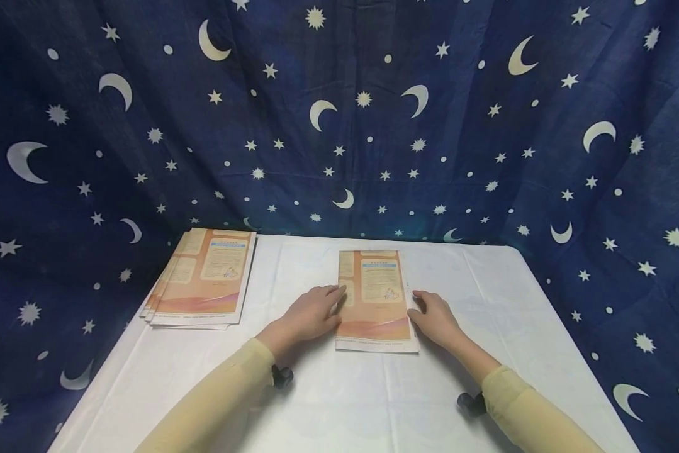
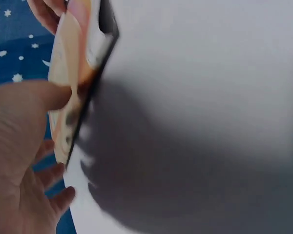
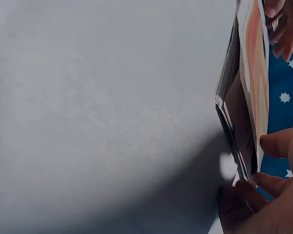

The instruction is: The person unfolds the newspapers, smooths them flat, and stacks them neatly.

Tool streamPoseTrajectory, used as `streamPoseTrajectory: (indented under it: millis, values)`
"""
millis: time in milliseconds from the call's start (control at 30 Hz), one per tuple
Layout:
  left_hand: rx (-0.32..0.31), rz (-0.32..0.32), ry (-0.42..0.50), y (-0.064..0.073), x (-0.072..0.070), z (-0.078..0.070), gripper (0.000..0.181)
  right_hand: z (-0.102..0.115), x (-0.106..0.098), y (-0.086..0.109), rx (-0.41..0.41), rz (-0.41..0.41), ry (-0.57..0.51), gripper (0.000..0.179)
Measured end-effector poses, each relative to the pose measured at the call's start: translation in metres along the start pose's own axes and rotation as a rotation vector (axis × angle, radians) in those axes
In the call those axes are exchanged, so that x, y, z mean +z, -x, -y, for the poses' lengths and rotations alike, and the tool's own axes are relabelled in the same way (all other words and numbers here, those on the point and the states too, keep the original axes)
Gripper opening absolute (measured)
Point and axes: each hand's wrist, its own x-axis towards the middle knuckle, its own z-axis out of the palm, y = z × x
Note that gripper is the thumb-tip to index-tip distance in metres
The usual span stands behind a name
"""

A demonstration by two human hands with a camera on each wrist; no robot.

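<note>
between both hands, mid-table, sits the folded orange-and-cream printed leaflet [image 1: 377, 314], and its long axis runs pretty much straight away from the person, so each hand gets one long side. from the left hand [image 1: 311, 313] it lies to the right, from the right hand [image 1: 438, 322] to the left, and honestly neither is nearer, both are right at the edges. left fingers are spread and fairly straight, thumb against the paper, nothing gripped. right fingers are bent at the layered edge, which gapes a bit in that wrist view; can't tell if they're pinching it or just touching. the stack of similar leaflets [image 1: 209, 286] is off at the far left of the white table [image 1: 345, 409], closer to the left hand.
</note>
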Motion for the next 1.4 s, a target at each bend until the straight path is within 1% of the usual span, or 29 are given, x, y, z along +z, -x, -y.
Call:
streamPoseTrajectory:
  millis: [67, 100, 200, 367, 600, 700, 867, 1067, 1200, 1400]
  values:
    - [0.073, 0.019, -0.024, 0.003, 0.001, 0.006, 0.066, 0.000, 0.001, 0.003, -0.022, -0.018, 0.039, 0.061]
    - [0.096, 0.034, -0.029, 0.004, 0.002, 0.008, 0.066, 0.000, 0.001, 0.005, -0.033, -0.025, 0.063, 0.062]
    - [0.134, 0.073, -0.045, 0.007, 0.006, 0.013, 0.064, 0.001, 0.003, 0.011, -0.067, -0.042, 0.120, 0.063]
    - [0.135, 0.127, -0.057, 0.009, 0.009, 0.016, 0.062, 0.002, 0.007, 0.019, -0.103, -0.060, 0.166, 0.062]
    - [0.108, 0.154, -0.069, 0.010, 0.011, 0.015, 0.061, 0.001, 0.012, 0.022, -0.097, -0.074, 0.158, 0.061]
    - [0.101, 0.160, -0.080, 0.009, 0.012, 0.016, 0.061, 0.002, 0.012, 0.022, -0.098, -0.068, 0.119, 0.060]
    - [0.098, 0.158, -0.102, 0.008, 0.014, 0.017, 0.061, 0.006, 0.012, 0.022, -0.095, -0.046, 0.022, 0.058]
    - [0.112, 0.156, -0.104, 0.009, 0.014, 0.018, 0.061, 0.009, 0.011, 0.024, -0.082, -0.015, -0.130, 0.058]
    - [0.110, 0.156, -0.099, 0.010, 0.014, 0.018, 0.061, 0.014, 0.010, 0.026, -0.072, 0.009, -0.228, 0.057]
    - [0.107, 0.159, -0.084, 0.010, 0.015, 0.019, 0.061, 0.025, 0.011, 0.025, -0.034, 0.028, -0.373, 0.064]
